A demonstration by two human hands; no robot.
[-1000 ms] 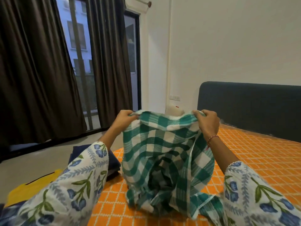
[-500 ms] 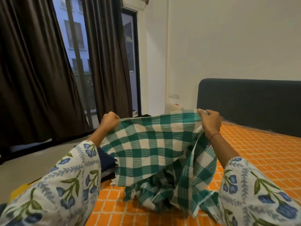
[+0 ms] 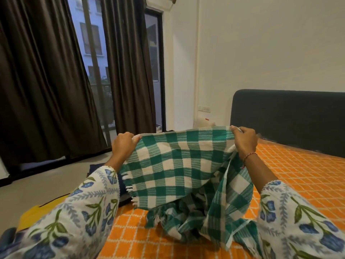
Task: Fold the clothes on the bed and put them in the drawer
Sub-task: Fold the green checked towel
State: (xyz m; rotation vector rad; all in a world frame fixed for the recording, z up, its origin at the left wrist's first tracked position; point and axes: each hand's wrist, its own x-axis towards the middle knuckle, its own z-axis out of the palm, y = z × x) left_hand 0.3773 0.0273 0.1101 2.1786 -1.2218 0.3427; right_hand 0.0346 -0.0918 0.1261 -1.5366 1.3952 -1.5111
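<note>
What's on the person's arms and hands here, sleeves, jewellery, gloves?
Both hands, left hand and right hand, are bare, no gloves. Each forearm has a white sleeve printed with blue flowers and green leaves, scalloped at the cuff. A thin red thread bracelet circles the right wrist.

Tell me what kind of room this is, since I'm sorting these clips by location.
Most likely a bedroom in a home: a bed with an orange checked bedsheet and a dark padded headboard, plus long dark curtains beside a glass balcony door. Both hands hold up a green checked cloth.
</note>
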